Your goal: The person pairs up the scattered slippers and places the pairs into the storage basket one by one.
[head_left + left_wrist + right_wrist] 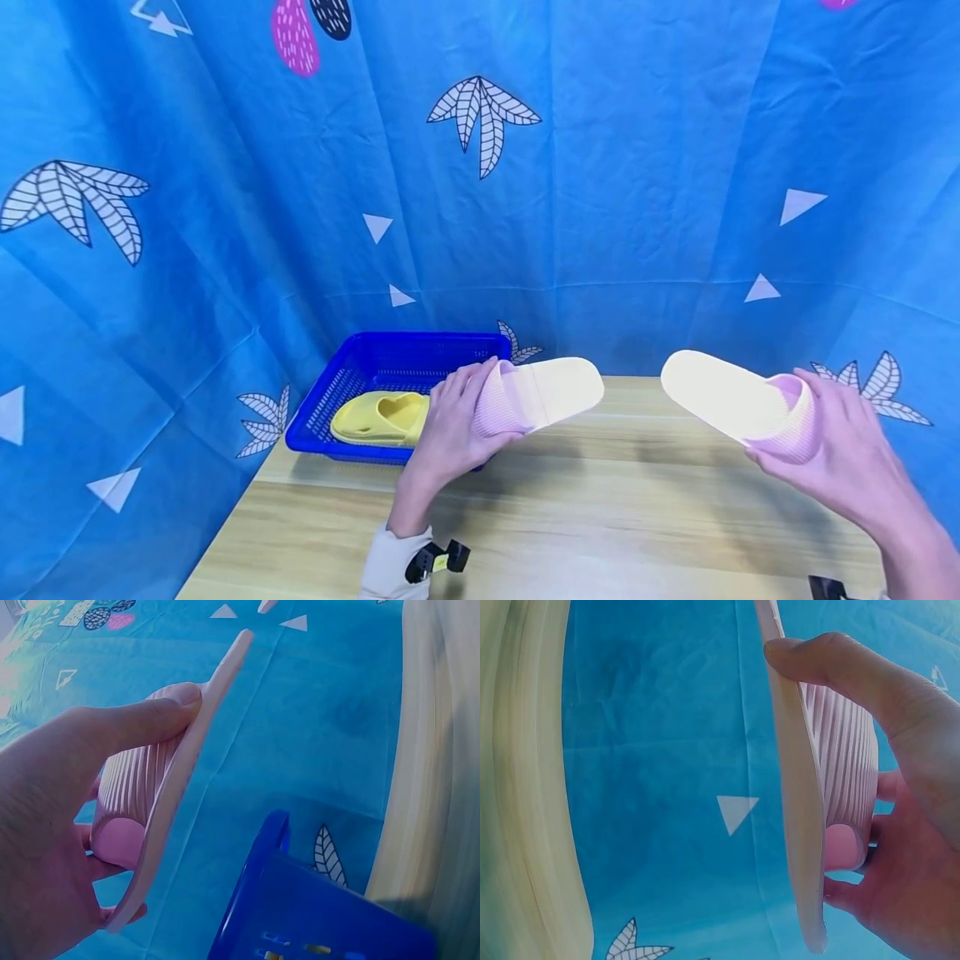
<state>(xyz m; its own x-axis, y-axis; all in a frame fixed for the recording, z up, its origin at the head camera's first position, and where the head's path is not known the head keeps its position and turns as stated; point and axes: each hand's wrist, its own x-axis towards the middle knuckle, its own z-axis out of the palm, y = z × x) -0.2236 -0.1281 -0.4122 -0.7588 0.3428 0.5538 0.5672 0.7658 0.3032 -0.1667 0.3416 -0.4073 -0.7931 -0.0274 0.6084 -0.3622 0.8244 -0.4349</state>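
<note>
My left hand [453, 421] grips a pale pink slide slipper [558, 392] around its ribbed strap, holding it above the table beside the basket. In the left wrist view the thumb lies along the edge of that slipper [180, 761], and the sole is seen edge-on. On the right, my right hand [847, 442] holds a matching slipper [712, 387] by its strap, also raised off the table. The right wrist view shows the thumb on the edge of this slipper's sole [799, 787], with other fingers behind the strap. The two slippers are apart, their soles' bare ends pointing toward each other.
A blue plastic basket [341, 450] stands at the table's back left, with a yellow clog [375, 417] inside, partly hidden by my left hand. The wooden table [600, 508] reaches back to a blue patterned curtain [622, 208], which hangs behind and at the sides.
</note>
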